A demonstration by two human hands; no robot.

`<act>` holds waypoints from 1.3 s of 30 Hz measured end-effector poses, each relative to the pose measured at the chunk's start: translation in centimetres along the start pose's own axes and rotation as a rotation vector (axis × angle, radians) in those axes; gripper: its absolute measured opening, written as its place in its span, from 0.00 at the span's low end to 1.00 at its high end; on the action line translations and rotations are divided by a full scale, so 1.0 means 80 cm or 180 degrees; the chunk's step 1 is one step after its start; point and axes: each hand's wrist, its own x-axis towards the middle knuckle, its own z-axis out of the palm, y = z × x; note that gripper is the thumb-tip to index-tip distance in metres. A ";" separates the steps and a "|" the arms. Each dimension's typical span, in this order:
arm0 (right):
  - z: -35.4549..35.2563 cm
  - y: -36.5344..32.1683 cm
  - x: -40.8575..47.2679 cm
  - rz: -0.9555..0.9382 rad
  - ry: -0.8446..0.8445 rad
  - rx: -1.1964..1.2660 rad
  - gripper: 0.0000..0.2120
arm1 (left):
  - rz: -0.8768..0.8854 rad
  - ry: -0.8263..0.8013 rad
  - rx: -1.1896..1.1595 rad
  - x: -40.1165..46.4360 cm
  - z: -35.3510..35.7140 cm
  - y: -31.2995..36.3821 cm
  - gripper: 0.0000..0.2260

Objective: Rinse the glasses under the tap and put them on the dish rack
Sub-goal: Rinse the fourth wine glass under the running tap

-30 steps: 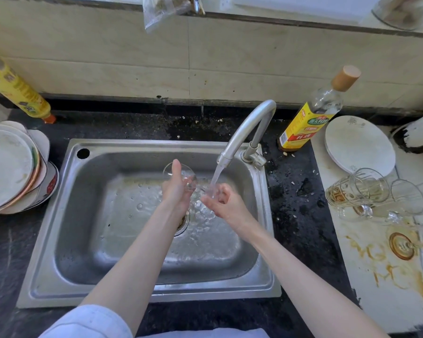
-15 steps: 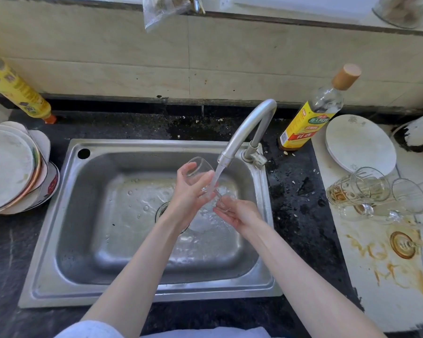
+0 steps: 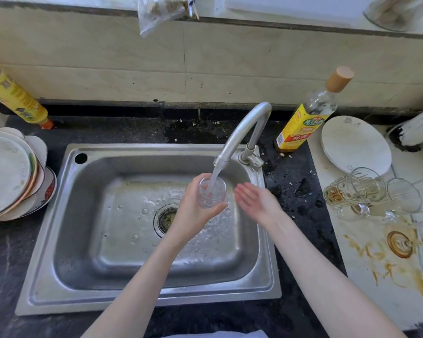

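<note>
Glass under running tap, L hand holding, R hand free beside it.

Steel sink (image 3: pixel 66 252) set in dark counter (image 3: pixel 303 215); wet basin, drain (image 3: pixel 166 218) near centre. Pale stained board (image 3: pixel 376 276) on R w/ brown smears. Stack of plates (image 3: pixel 7 176) L of sink; single white plate (image 3: pixel 355 145) far R. Curved tap (image 3: pixel 244 130) at back-R corner of sink, water (image 3: pixel 214 178) running straight into the glass. Bottle w/ yellow label (image 3: pixel 303 125) behind tap, tilted in view; yellow bottle (image 3: pixel 15 96) far L by wall. Dirty glasses (image 3: pixel 366 191) lying on sides on the board, near white plate. L hand (image 3: pixel 193 211) wrapped round clear glass (image 3: pixel 211 193), upright, mouth up, over basin just R of drain. R hand (image 3: pixel 257 201) spread flat, palm up, fingers loose, just beside glass, not touching it, holding nothing.
</note>
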 end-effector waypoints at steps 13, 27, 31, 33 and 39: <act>0.013 -0.052 -0.017 0.0144 -0.0195 0.0933 0.15 | -0.0203 0.0186 0.0241 -0.013 -0.002 0.005 0.26; 0.009 -0.075 -0.017 0.0197 -0.0363 0.0976 0.11 | -0.0159 0.0244 0.0293 0.001 -0.006 0.010 0.25; 0.011 -0.094 -0.016 0.0189 -0.0372 0.1119 0.13 | -0.0026 0.0269 0.0379 0.009 -0.005 0.017 0.25; 0.011 -0.102 -0.015 0.0180 -0.0343 0.1157 0.14 | 0.0043 0.0282 0.0427 0.013 -0.003 0.020 0.25; 0.010 -0.091 -0.017 0.0018 -0.0299 0.0724 0.15 | 0.0025 0.0303 0.0344 0.017 -0.003 0.032 0.23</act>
